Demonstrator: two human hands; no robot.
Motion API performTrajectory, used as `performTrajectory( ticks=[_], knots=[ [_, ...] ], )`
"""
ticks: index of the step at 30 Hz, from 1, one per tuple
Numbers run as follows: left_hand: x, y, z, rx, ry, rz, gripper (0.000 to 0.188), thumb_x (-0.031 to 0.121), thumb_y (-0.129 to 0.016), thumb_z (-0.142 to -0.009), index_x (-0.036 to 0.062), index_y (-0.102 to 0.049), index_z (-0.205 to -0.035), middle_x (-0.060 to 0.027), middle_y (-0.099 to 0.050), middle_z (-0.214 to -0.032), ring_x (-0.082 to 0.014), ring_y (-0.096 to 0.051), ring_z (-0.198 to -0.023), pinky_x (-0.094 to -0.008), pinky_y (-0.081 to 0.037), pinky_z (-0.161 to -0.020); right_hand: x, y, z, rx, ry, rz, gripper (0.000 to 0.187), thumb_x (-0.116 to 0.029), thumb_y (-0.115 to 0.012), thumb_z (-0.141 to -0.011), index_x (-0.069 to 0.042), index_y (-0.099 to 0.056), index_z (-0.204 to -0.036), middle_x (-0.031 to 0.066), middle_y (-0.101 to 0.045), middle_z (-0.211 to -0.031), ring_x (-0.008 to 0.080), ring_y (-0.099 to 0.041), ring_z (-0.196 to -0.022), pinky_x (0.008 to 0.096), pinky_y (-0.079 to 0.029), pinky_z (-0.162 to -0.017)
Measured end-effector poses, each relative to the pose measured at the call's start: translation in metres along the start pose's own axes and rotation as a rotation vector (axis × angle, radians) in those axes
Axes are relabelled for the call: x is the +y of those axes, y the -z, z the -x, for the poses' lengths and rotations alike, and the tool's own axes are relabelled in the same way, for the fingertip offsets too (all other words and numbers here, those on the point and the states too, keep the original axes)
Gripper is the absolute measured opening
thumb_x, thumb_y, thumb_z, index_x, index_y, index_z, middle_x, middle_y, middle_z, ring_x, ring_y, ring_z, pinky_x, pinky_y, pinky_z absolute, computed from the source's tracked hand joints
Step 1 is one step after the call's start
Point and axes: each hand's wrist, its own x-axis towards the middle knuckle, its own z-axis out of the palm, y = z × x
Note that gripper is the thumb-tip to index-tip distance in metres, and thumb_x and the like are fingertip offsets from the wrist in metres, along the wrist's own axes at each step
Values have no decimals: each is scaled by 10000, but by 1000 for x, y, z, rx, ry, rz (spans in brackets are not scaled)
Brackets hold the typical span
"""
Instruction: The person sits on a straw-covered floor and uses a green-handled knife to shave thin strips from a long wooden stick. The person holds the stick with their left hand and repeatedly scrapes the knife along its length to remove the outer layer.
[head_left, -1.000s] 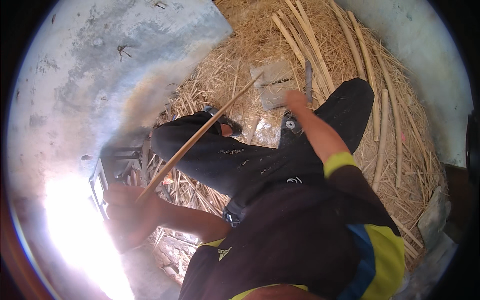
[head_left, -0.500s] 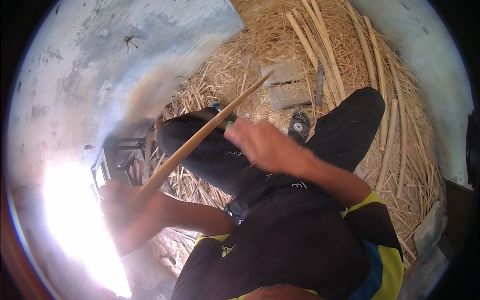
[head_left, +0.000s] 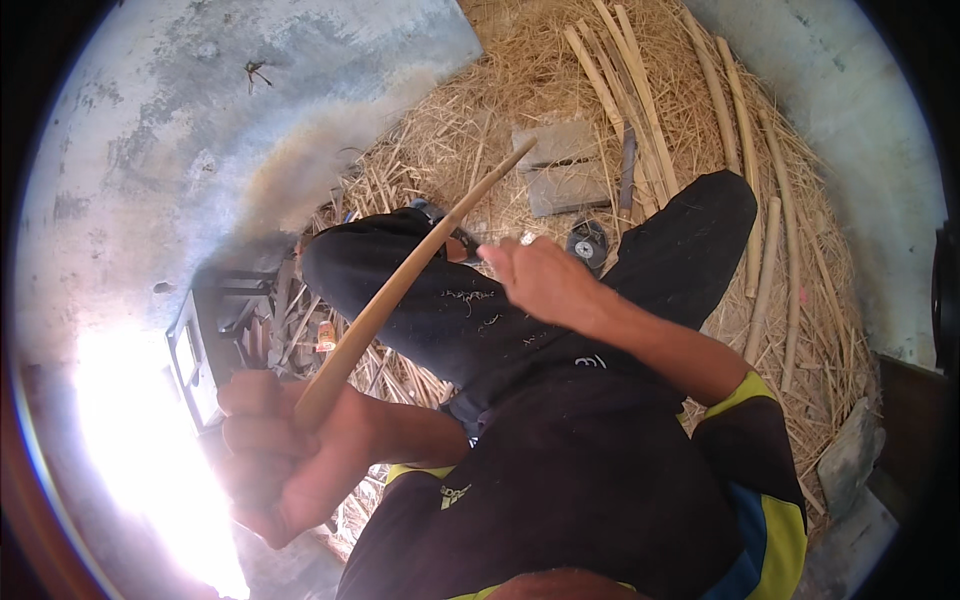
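Observation:
A long, pale wooden stick point(head_left: 400, 285) slants up and to the right, thick at its near end and narrowing to a point. My left hand point(head_left: 275, 450) is wrapped around the thick end at the lower left. To the right of the stick, apart from it, my right hand point(head_left: 550, 284) is closed with the thumb side toward the stick. What it holds, if anything, is hidden by the fingers; a small pale spot shows at its far edge. Thin shavings point(head_left: 468, 296) lie on my dark trouser leg, under the stick.
Straw point(head_left: 500, 90) covers the floor. Two grey slabs point(head_left: 568, 188) lie beyond my dark shoe point(head_left: 587, 246). Several long poles point(head_left: 745, 130) stretch along the right and far side. A stained wall point(head_left: 240, 120) rises at left, with a small frame point(head_left: 192, 350) and bright light near my left hand.
My right hand has pulled back from the stick, to the right, and shows less blur. The left hand still grips the stick, now slightly lower and turned.

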Motion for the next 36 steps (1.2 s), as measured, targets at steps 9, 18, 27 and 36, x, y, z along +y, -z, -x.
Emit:
performTrajectory(
  ticks=[9,18,27,36],
  knots=[
    [1,3,1,47,-24,-27,414,304,-381,-868,183,-228,-502,31,-181,-435,-90,-158,-421,-269,-161,-478,14,5,-15,78,36,49,412,-287,-349,-962,34,-590,-863,258,-568,-677,429,-563,-627,499,-452,-565],
    [-1,-2,5,238,-47,36,350,224,-361,-799,193,-191,-494,34,-126,-403,-95,-166,-463,-255,-136,-469,14,0,-14,114,163,-212,416,-318,-368,-962,9,-584,-823,243,-574,-677,427,-564,-643,482,-436,-604],
    [-4,12,4,87,-65,-24,395,328,-384,-851,179,-224,-522,37,-157,-434,-100,-149,-465,-281,-157,-483,-3,17,-16,-115,134,-11,357,-300,-381,-947,-11,-584,-898,220,-620,-802,392,-604,-717,474,-478,-682],
    [-4,11,2,7,-122,-109,375,256,-372,-831,183,-215,-499,40,-159,-430,-97,-182,-435,-272,-163,-463,23,4,-25,26,151,-68,503,-373,-322,-965,-3,-621,-804,222,-619,-691,405,-612,-700,505,-477,-637]
  ],
)
